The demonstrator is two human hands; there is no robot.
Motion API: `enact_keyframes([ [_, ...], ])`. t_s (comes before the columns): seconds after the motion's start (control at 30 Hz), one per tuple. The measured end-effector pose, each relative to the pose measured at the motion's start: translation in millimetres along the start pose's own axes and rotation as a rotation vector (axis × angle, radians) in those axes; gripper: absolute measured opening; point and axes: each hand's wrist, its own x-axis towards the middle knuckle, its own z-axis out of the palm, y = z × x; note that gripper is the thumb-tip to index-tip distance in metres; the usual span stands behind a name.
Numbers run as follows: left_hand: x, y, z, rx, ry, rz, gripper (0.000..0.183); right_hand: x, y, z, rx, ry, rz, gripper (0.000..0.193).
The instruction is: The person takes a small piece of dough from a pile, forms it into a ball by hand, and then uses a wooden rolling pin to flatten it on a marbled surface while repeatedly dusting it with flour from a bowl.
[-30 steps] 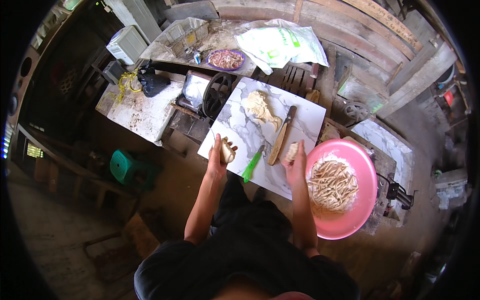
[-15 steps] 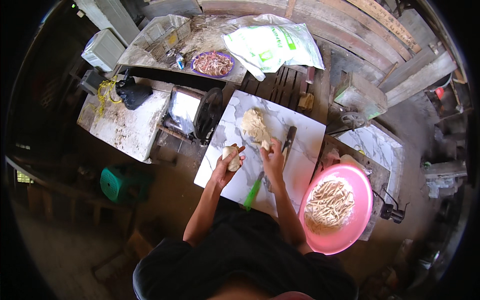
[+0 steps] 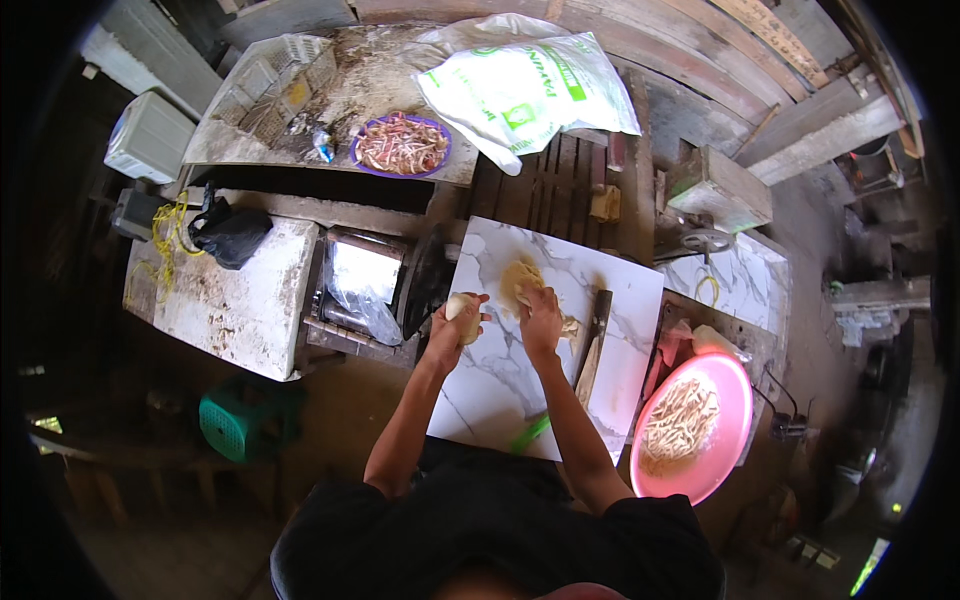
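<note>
My left hand [image 3: 446, 338] is curled around a smooth pale ball of dough [image 3: 460, 306] above the left side of a white marble-patterned board [image 3: 625, 290]. Over a rough lump of dough [image 3: 518, 276] on the board, my right hand [image 3: 541, 318] has its fingers bent and pressed into it; the fingertips are partly hidden. A small scrap of dough [image 3: 570, 327] lies just right of that hand. Further right rests a long knife-like tool [image 3: 592, 350] with a dark end. The green handle [image 3: 531, 433] of another tool shows partly behind my right forearm.
A pink basin [image 3: 740, 395] of floured dough strips stands at the right. Left of the board is a roller machine with a dark wheel [image 3: 428, 282]. Farther back sit a purple-rimmed plate [image 3: 398, 174] of shredded food and a white sack [image 3: 530, 90]. A green stool [image 3: 225, 425] stands lower left.
My right hand has moved away from me onto the dough lump, leaving a small scrap beside it. My left hand still holds its dough ball. The whole view has shifted slightly.
</note>
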Motion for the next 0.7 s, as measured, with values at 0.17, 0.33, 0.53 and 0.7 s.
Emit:
enact_keyframes([
  [0.17,12.1,-6.4,7.4,-0.160,-0.126,-0.094,0.021,-18.8,-12.9,-31.9,0.079,0.192,0.077,0.040],
  [0.33,4.1,-3.6,39.0,-0.202,-0.199,-0.050,0.024,-32.2,-27.9,-30.2,0.793,0.041,0.272,0.041],
  [0.53,-4.9,8.1,56.8,-0.225,-0.337,0.068,0.040,-19.8,-72.3,-45.0,0.801,0.059,0.081,0.043],
  [0.7,-21.0,32.3,74.2,-0.256,-0.332,-0.140,0.054,-4.8,-86.4,-59.8,1.032,0.216,-0.093,0.045],
])
